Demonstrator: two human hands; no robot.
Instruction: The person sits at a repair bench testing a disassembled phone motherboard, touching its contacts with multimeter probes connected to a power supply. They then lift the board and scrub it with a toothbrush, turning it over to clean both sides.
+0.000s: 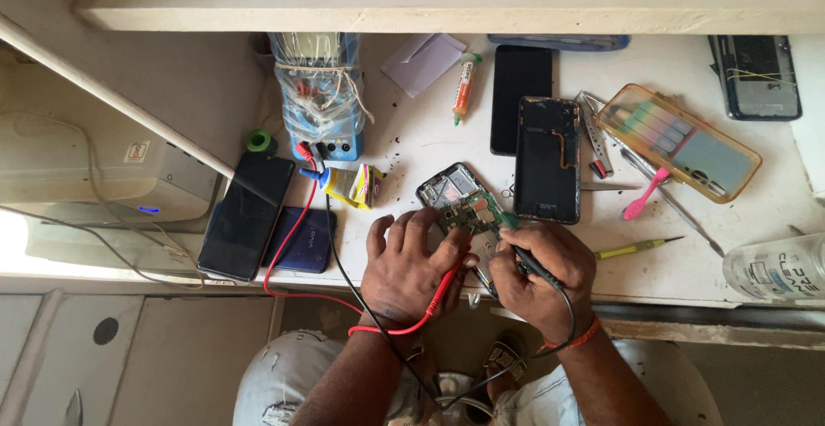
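An opened phone with a green circuit board [464,207] lies near the front edge of the white workbench [687,263]. My left hand [411,258] rests on the board's near side and holds the red probe with its red lead [404,327]. My right hand [540,276] grips the black probe [516,250], whose tip touches the board. The black lead [567,306] loops back past my wrist. Both leads run to a multimeter wrapped in plastic [320,91] at the back left.
A phone back frame [547,160] and a dark phone [520,95] lie behind the board. Tweezers [595,138], a pink brush [644,194], an orange case [679,141], a yellow-green screwdriver [632,248], a flux syringe [465,87], two phones [249,216] at left and a plastic bottle [773,267] surround it.
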